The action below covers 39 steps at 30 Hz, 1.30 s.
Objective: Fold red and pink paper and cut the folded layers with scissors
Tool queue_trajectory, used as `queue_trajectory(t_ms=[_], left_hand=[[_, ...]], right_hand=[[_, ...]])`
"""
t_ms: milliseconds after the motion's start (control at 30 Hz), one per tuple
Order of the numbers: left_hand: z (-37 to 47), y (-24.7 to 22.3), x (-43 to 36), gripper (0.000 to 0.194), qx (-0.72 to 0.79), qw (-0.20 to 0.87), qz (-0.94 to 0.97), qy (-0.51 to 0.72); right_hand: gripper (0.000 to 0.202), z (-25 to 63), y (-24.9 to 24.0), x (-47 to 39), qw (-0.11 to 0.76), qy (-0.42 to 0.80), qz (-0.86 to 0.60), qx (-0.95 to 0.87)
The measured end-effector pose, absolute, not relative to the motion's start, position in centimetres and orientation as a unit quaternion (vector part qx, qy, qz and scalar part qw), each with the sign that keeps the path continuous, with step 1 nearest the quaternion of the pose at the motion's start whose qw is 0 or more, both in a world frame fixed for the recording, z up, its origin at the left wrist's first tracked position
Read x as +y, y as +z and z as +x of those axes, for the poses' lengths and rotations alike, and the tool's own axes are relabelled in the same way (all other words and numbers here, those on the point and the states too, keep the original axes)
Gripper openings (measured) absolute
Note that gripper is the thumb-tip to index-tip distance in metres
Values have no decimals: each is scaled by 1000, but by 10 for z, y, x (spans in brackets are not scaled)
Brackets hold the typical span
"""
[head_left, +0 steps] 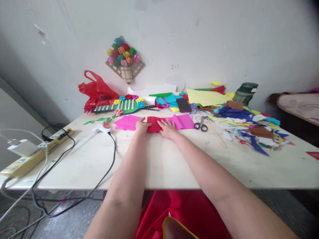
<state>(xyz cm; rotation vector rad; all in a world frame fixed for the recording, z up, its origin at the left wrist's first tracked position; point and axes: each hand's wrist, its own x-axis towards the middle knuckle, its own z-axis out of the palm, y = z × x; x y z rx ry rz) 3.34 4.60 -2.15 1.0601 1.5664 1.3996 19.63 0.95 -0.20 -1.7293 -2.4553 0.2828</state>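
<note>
A red sheet of crepe paper (154,124) lies on top of a wide pink sheet (126,122), which sticks out on both sides. At the red sheet's left edge rests my left hand (142,125), open, with its thumb stretched over the red. My right hand (169,129) lies open on the right part of the red sheet, fingers spread and pressing it flat. Neither hand grips anything. Just right of the pink sheet are black-handled scissors (200,126). A white glue gun (102,127) with a black cord lies to the left.
A power strip (41,151) with trailing cables sits at the left edge. Behind are a red plastic bag (99,89), a green flower-decorated craft piece (128,105) and a phone (183,105). Paper scraps (261,131), a wooden stick (217,133) and a dark bottle (245,93) are at right.
</note>
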Motion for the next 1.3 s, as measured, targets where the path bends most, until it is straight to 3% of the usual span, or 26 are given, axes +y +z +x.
queue_trajectory(t_ms=[267,367,433,633,767,867,1100,1300], left_hand=[[37,-13,38,76,632,348,465,512],[39,-9,35,75,639,332,488,493],[40,-6,33,73,646,315,502,481],[43,3,28,76,671,298,523,433],[44,4,27,75,683,297,523,414],[42,2,29,66,697,291,526,391],[41,1,31,19,700,284,542,369],[43,0,31,14,706,253,543,377]], right_hand=[[86,225,12,11,41,171,-575,-799],[84,235,20,9,29,225,-555,-800],[77,239,23,10,65,239,-552,-796],[65,226,12,17,180,134,-535,-815],[65,211,1,17,97,138,-536,-827],[66,207,-2,16,40,133,-555,-820],[67,207,-3,15,21,114,-559,-821],[65,207,2,11,13,114,-559,-821]])
